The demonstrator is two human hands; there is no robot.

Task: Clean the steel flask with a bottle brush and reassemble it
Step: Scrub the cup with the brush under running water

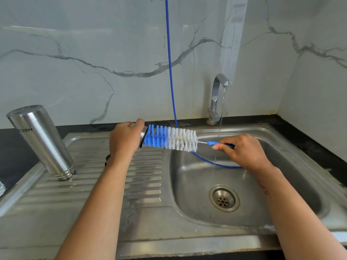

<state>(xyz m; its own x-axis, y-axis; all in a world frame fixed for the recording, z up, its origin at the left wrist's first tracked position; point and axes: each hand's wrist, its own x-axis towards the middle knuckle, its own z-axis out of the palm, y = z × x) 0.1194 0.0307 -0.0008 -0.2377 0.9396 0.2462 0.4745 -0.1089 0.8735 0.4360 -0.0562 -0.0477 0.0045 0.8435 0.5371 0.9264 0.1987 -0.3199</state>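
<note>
Brush work on the flask's small steel part, likely cap or cup: left hand (pixel 126 136) curled round steel cap (pixel 143 135), mouth turned toward basin so bristles enter straight and drips fall over metal. Right hand (pixel 242 151) pinching blue handle of bottle brush (pixel 171 138) near its wire neck, probably for close control of push and twist; blue bristle tip just at or inside cap mouth, white bristles outside. Steel flask (pixel 40 139) body standing inverted on ribbed drainboard (pixel 146 173), leaning, mouth down, presumably to drain; well apart from both hands, so reassembly judged not yet begun. Tap (pixel 217 94) running thin stream into sink (pixel 281 212) behind right hand, handy for rinsing. Blue hose (pixel 170 62) hanging down wall and looping into basin under brush. Drain (pixel 224 198) open in basin floor. Dark desk (pixel 11 147) round sink edge. Count: hands two, brush one, flask body one, cap one, tap one, hose one, drain one. Pale scrap at far left edge, too little shown to name.
</note>
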